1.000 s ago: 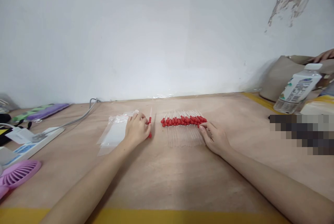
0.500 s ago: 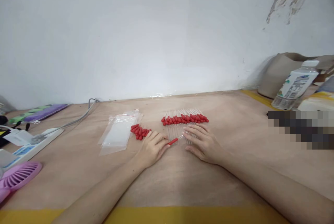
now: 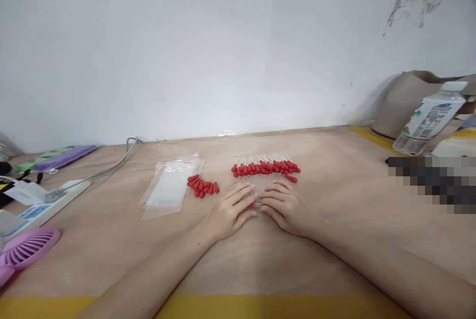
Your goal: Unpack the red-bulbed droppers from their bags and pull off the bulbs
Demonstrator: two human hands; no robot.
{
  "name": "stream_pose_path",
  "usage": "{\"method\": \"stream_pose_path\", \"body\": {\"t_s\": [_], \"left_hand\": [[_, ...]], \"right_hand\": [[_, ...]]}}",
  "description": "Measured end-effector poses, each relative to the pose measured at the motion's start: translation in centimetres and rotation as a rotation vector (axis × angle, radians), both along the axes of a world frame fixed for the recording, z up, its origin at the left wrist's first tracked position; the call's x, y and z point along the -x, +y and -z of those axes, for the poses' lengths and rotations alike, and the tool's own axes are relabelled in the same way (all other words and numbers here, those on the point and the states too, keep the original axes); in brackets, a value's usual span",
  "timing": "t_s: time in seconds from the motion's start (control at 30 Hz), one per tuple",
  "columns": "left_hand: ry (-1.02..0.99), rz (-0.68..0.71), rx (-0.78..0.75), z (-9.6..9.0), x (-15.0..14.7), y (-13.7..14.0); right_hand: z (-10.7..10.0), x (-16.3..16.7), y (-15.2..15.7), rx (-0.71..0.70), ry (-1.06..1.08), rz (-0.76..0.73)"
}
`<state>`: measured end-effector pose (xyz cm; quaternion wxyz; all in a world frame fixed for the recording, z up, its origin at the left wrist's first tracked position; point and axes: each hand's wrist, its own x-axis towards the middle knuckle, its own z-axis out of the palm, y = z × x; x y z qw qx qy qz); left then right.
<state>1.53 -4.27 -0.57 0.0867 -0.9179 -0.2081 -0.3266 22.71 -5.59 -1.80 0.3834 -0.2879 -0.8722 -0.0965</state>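
Note:
My left hand (image 3: pixel 233 207) is closed around a red rubber bulb (image 3: pixel 252 205), of which only a sliver shows. Facing it, my right hand (image 3: pixel 283 206) grips a thin clear tube (image 3: pixel 257 205) that lies nearly level between the two hands. Most of this dropper is hidden by my fingers. Just beyond them, a row of droppers with red bulbs (image 3: pixel 266 167) lies side by side, clear tubes pointing to the wall. One more red bulb (image 3: pixel 291 179) rests slightly nearer, by my right fingers. Loose red bulbs (image 3: pixel 201 186) are heaped left of my left hand.
Clear zip bags (image 3: pixel 167 190) lie left of the loose bulbs. At the left edge are a power strip (image 3: pixel 70 191) with a grey cable, a pink fan (image 3: pixel 29 249) and a purple pouch (image 3: pixel 67 157). A plastic bottle (image 3: pixel 427 118) leans at the right beside a grey-brown container (image 3: pixel 394 103).
My left hand has shifted right, closer to my right hand, uncovering a loose bulb. The dropper between them has turned from slanted to nearly level, and its bulb is now mostly covered.

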Motion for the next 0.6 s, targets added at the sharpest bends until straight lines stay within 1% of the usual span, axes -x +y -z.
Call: {"method": "stream_pose_path", "body": {"t_s": [0.1, 0.17, 0.4, 0.6], "left_hand": [[-0.019, 0.005, -0.069, 0.28, -0.31, 0.08], [-0.022, 0.006, -0.105, 0.31, -0.35, 0.03], [0.018, 0.013, -0.172, 0.01, -0.43, -0.34], [0.032, 0.036, -0.169, -0.32, -0.57, -0.75]], "right_hand": [[-0.08, 0.49, -0.33, 0.067, 0.012, -0.044], [-0.01, 0.66, -0.39, 0.069, 0.025, -0.044], [0.39, 0.72, -0.08, 0.019, 0.057, -0.112], [0.13, 0.44, -0.29, -0.063, -0.002, -0.102]]}}
